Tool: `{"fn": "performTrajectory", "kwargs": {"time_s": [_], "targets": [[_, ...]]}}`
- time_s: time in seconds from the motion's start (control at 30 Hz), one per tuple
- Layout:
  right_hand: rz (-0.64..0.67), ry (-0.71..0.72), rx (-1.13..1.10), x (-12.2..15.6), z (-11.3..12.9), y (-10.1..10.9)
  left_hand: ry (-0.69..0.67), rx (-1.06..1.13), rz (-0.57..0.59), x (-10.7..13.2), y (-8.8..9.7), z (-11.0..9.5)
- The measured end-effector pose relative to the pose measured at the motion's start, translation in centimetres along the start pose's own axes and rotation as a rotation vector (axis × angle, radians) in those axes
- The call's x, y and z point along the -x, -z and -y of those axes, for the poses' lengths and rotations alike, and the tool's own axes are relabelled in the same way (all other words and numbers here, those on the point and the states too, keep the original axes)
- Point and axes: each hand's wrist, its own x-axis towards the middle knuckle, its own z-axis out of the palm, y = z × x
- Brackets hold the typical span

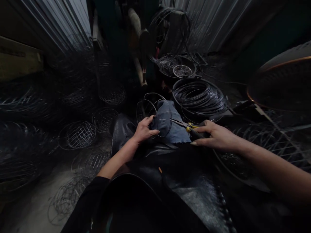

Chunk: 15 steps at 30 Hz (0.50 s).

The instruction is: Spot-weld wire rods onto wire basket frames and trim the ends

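My left hand (143,130) is closed on a round wire frame (153,113) made of thin dark wire hoops, held over a blue cloth (173,127) on my knee. My right hand (213,135) grips yellow-handled pliers (186,124), whose thin jaws point left and touch the wire frame's rim. Both hands are over my lap, which is covered by a dark glossy apron (184,181).
A large coil of dark wire (199,97) lies just beyond my hands. A pan with a small metal bowl (181,70) sits further back. Finished wire baskets (77,134) are piled at the left. A big round mesh object (282,81) stands at right. Corrugated metal walls behind.
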Motion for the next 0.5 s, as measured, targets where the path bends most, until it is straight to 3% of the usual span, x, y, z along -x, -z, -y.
{"fn": "performTrajectory", "kwargs": {"time_s": [0.17, 0.5], "targets": [[0.043, -0.025, -0.006, 0.4, -0.6, -0.4, 0.038, 0.038, -0.007, 0.7, -1.7, 0.6], [0.055, -0.035, 0.025, 0.1, -0.5, -0.4, 0.041, 0.021, 0.003, 1.1, -2.0, 0.2]]}}
